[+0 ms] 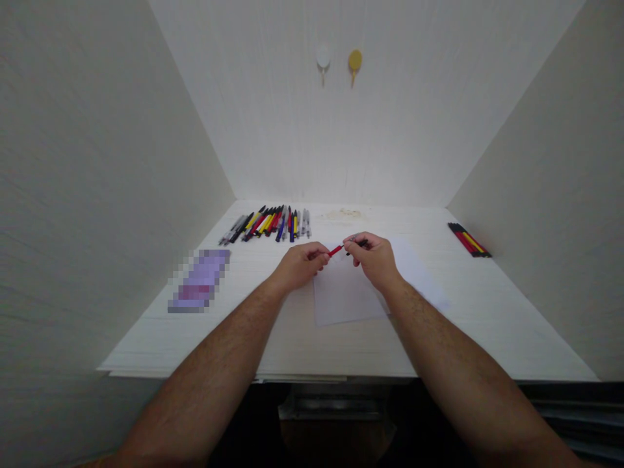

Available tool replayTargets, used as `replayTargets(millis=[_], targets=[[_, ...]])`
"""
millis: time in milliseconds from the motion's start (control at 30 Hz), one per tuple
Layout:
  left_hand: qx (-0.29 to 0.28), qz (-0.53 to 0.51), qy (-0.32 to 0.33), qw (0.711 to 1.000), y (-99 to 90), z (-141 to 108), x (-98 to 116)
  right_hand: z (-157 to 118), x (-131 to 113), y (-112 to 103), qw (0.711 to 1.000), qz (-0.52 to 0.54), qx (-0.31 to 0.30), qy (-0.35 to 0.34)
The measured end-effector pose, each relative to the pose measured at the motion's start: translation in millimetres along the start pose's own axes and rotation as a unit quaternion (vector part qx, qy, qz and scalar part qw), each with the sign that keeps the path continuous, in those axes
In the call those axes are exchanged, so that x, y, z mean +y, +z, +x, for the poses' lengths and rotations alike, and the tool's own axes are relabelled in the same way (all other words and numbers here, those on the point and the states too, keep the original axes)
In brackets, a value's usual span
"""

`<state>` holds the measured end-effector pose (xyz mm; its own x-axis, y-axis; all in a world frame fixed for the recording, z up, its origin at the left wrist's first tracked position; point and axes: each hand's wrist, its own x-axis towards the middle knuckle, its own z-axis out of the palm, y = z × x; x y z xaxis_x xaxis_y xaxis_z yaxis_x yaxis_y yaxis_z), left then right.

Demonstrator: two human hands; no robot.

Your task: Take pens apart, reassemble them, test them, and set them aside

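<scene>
My left hand (307,265) pinches a red pen barrel (335,251), which points up and to the right above the paper. Close beside it, my right hand (374,255) has its fingers closed around a small black pen part (361,243). The fingertips of my right hand are at the red barrel's dark upper end; whether the pieces touch is too small to tell. White paper sheets (348,299) lie on the table beneath both hands.
A row of pens (268,222) in several colours lies at the back left of the white table (292,351). Black, red and yellow pens (469,240) lie by the right wall. A blurred purple item (202,279) lies at left. White (323,57) and yellow hooks (355,61) hang on the back wall.
</scene>
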<state>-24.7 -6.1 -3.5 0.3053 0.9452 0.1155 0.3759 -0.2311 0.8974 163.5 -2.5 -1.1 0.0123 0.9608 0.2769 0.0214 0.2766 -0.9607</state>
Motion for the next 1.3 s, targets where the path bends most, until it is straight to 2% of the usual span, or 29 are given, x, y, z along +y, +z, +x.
replayTargets(millis=[467, 700, 1033, 1300], targets=[[0.033, 0.04, 0.018, 0.998, 2.4, -1, -4, 0, 0, -1, 1.0, -0.003, 0.01, -0.007], [0.026, 0.032, 0.001, 0.999, 1.5, 0, -4, 0, 0, -1, 1.0, 0.002, 0.022, -0.006], [0.025, 0.048, 0.019, 0.998, 1.9, -2, 0, 0, -1, -2, 1.0, 0.006, 0.014, -0.006], [0.043, 0.113, 0.033, 0.992, -1.0, -2, 5, 0, -1, -1, 1.0, 0.012, 0.016, -0.01]])
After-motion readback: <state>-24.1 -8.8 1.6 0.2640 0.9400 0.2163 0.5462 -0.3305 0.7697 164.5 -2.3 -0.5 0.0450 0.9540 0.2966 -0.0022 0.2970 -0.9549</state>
